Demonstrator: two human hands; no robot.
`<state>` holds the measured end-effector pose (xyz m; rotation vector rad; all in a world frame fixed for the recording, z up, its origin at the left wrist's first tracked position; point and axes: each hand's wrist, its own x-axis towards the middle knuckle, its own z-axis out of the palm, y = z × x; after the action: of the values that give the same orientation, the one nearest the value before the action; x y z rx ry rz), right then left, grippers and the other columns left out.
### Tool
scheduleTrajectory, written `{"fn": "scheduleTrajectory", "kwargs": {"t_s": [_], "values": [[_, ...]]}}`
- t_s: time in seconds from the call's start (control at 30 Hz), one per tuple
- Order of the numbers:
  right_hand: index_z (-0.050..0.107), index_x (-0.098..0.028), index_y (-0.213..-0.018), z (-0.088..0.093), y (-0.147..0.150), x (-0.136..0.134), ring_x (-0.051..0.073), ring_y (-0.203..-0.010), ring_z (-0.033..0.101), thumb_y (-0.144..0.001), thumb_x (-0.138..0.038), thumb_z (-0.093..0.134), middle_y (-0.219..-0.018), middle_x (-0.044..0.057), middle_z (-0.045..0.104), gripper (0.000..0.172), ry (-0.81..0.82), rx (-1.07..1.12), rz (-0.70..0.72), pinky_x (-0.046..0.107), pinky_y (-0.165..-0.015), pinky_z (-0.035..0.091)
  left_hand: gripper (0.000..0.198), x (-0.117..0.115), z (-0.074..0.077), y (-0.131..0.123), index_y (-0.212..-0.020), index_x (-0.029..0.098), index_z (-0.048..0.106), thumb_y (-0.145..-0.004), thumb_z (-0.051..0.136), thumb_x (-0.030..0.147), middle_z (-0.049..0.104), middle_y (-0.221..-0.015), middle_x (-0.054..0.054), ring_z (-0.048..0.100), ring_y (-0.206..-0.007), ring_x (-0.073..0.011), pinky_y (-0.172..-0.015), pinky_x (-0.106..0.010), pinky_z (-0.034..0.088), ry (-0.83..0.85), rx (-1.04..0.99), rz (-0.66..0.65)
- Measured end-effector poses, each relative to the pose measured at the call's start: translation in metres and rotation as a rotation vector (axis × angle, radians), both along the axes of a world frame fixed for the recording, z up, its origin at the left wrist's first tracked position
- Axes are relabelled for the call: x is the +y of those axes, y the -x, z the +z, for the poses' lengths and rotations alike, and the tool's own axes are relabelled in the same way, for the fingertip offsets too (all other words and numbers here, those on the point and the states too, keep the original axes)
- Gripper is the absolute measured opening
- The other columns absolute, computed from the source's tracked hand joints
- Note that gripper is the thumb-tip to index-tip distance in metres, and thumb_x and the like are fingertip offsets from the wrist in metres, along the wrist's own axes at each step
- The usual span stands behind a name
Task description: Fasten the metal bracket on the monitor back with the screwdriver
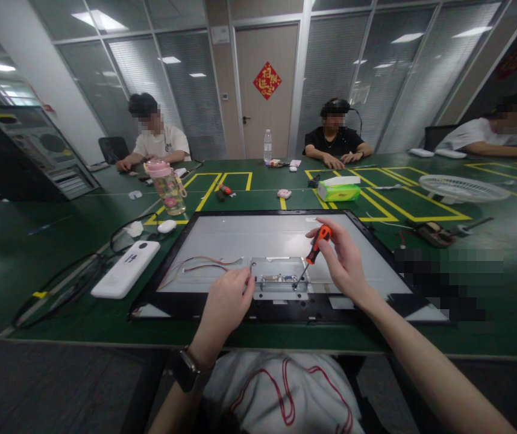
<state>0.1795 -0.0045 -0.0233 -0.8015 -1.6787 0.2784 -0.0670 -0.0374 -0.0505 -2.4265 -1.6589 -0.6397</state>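
Note:
My right hand [342,256] is closed round the orange and black handle of a screwdriver [316,244]. The screwdriver slants down to the left, and its tip meets the right part of a metal bracket [281,268]. At the bracket's left edge, my left hand [231,295] has its fingers curled and pressed against the metal; the fingertips are partly hidden. The bracket sits near the front of a flat display panel [240,232] with a black frame and grey back. Thin coloured wires [208,263] lie on the panel, left of the bracket.
Left of the panel are a white power bank [125,268], a black cable [59,301], and a pink-lidded bottle [168,187]. Behind it stand a green tissue pack [338,190] and a water bottle [267,146]. A white racket-like object [461,188] lies right. Several people sit across the table.

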Motion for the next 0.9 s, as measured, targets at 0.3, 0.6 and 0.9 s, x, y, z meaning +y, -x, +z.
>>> {"fn": "scheduleTrajectory", "kwargs": {"t_s": [0.3, 0.6, 0.9], "values": [[0.043, -0.024, -0.137, -0.0009, 0.0004, 0.0015, 0.019, -0.081, 0.061, -0.097, -0.027, 0.045, -0.102, 0.007, 0.065, 0.04, 0.024, 0.006, 0.014, 0.041, -0.081, 0.051, 0.022, 0.0001, -0.0006, 0.0007, -0.073, 0.02, 0.051, -0.094, 0.044, 0.02, 0.061, -0.069, -0.001, 0.059, -0.065, -0.0172, -0.061, -0.028, 0.038, -0.004, -0.011, -0.008], [0.045, -0.024, -0.133, -0.0027, -0.0006, 0.0032, 0.018, -0.08, 0.061, -0.096, -0.027, 0.048, -0.101, 0.007, 0.064, 0.037, 0.042, 0.03, 0.041, 0.038, -0.079, 0.051, 0.022, 0.0004, 0.0001, -0.0002, -0.073, 0.02, 0.052, -0.094, 0.044, 0.019, 0.061, -0.07, -0.002, 0.06, -0.067, -0.0178, -0.061, -0.029, 0.039, -0.003, -0.018, -0.011], [0.055, -0.025, -0.121, -0.0016, -0.0023, 0.0027, 0.02, -0.086, 0.063, -0.09, -0.027, 0.059, -0.093, 0.004, 0.064, 0.031, 0.023, 0.07, 0.0, 0.04, -0.085, 0.05, 0.022, 0.0007, 0.0001, 0.0004, -0.074, 0.02, 0.052, -0.094, 0.044, 0.02, 0.06, -0.068, -0.001, 0.059, -0.066, -0.018, -0.06, -0.029, 0.039, -0.006, -0.008, -0.01]]}}
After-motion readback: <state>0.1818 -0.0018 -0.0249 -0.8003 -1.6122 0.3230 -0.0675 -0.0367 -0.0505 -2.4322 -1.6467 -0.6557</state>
